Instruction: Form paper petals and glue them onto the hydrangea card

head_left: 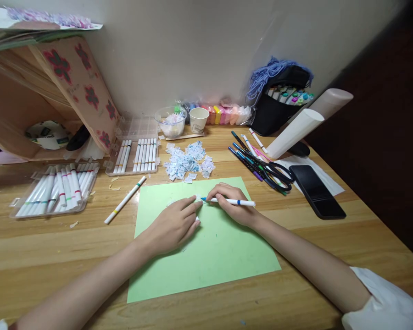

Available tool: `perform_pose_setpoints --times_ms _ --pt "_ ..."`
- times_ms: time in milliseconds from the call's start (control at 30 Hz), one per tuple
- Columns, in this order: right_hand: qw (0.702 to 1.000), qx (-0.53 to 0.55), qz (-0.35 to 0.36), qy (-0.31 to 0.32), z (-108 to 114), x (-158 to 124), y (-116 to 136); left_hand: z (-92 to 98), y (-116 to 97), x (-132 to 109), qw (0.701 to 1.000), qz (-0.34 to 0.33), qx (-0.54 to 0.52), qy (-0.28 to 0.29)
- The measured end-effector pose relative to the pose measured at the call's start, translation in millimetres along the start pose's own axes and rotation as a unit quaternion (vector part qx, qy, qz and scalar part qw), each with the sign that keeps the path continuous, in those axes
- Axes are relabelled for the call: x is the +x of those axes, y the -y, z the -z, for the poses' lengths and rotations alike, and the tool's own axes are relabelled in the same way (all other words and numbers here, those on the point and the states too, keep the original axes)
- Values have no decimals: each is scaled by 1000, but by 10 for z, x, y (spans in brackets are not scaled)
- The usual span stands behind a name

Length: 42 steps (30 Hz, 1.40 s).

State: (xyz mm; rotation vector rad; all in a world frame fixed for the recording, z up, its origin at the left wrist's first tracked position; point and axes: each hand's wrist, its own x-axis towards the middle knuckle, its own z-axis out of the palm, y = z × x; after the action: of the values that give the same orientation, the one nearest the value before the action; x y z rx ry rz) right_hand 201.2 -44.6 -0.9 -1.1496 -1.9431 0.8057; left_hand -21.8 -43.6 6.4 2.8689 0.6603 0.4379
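My right hand (231,201) is closed round a white marker (246,203) with a blue band. Its blue tip meets a small white paper scrap (198,199) by my left fingertips. My left hand (175,224) lies flat, fingers stretched out over the green sheet (241,252), pressing on the scrap. Other white bits peep out around that hand, mostly hidden beneath it. Just past the sheet's far edge lies a heap of blue-tinted paper scraps (182,161). To the left rests another white marker (125,200), with yellow and green bands.
Marker cases (137,172) stand at the left, near a flowered cardboard box (80,87). A clear bowl (171,123), a paper cup (199,120) and colourful clay packs (223,114) line the wall. Scissors (278,176), pens, a phone (317,191) and white tubes (296,133) lie right.
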Motion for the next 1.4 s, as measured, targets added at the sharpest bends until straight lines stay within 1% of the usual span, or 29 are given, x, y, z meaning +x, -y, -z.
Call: perform_pose_setpoints --times_ms 67,167,200,267,333,400,467,533,600,733,867,967,1033,1133,1200,1267,1333,1400 --pt "1000 16 -15 -20 -10 -16 1 -2 0 -8 1000 2 -1 -4" --pt "990 99 -70 -70 -36 -52 1 -12 3 -23 999 18 2 -30" --pt "986 127 -84 -73 -45 -61 2 -17 5 -26 999 25 3 -40" --pt "984 146 -93 -43 -59 -70 12 -24 8 -29 998 35 1 -56" --pt "989 114 -92 -2 -64 -64 29 -24 10 -26 998 36 -6 -60" --pt "996 55 -73 9 -62 -51 45 -19 10 -22 998 35 -9 -57" --pt "999 -6 -35 -29 -60 -37 49 -14 9 -21 998 37 -10 -54" --pt "997 -44 1 -69 -62 -26 37 -14 8 -23 998 41 -10 -53" --pt "996 -55 14 -74 -70 -18 15 -17 8 -28 997 46 -13 -54" --pt "998 -57 -6 -22 -85 -6 -19 -21 9 -39 997 53 -18 -50" --pt "998 -63 -5 -20 -89 2 -23 -19 5 -39 997 58 -18 -42" --pt "998 -40 -12 -46 -99 0 -15 -18 1 -38 997 58 -19 -47" --pt "996 4 -33 -79 -107 -6 -7 -15 -2 -42 997 57 -19 -52" --pt "986 64 -66 -142 -90 20 11 -3 -8 -54 996 61 -30 -63" --pt "980 68 -68 -174 -36 121 26 6 -11 -62 994 70 -43 -66" --pt "981 49 -49 -182 52 341 45 13 -12 -70 993 79 -57 -72" --pt "984 13 -14 -175 150 694 63 16 -13 -76 991 84 -68 -81" --pt "983 -29 14 -180 224 1151 76 12 -16 -83 989 88 -75 -88"
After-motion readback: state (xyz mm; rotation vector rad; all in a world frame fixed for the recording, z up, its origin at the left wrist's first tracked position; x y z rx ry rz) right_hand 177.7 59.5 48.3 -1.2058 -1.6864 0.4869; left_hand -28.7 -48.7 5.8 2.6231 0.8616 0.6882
